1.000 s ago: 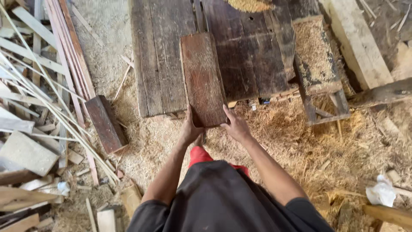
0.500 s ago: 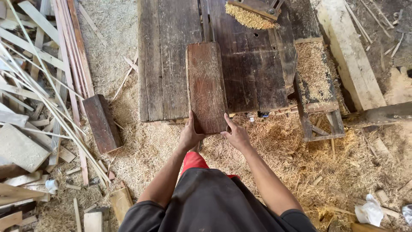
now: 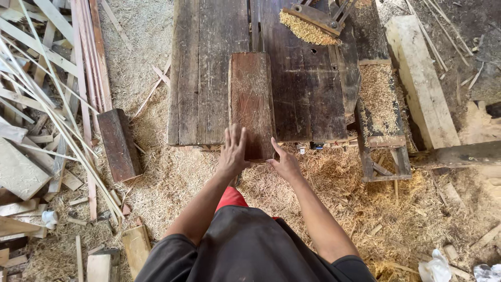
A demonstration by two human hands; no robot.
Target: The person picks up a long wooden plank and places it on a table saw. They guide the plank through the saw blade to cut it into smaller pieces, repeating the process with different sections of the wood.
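A reddish-brown wooden block (image 3: 251,99) lies lengthwise on a dark plank workbench (image 3: 209,78), its near end over the bench's front edge. My left hand (image 3: 234,152) rests flat on the block's near left end, fingers spread. My right hand (image 3: 284,163) presses against the block's near right corner, thumb on its end face. Both forearms reach forward from my dark shirt.
A second dark wooden block (image 3: 119,144) lies on the sawdust floor at left. Pale offcuts and thin strips (image 3: 42,94) pile up at far left. A shavings-filled bench section (image 3: 380,104) and a pale beam (image 3: 422,78) stand at right. A metal guard with shavings (image 3: 312,21) sits at the bench's far end.
The block has slid forward along the bench. My left hand has shifted from gripping the block's end to lying flat on its top; the view has moved closer.
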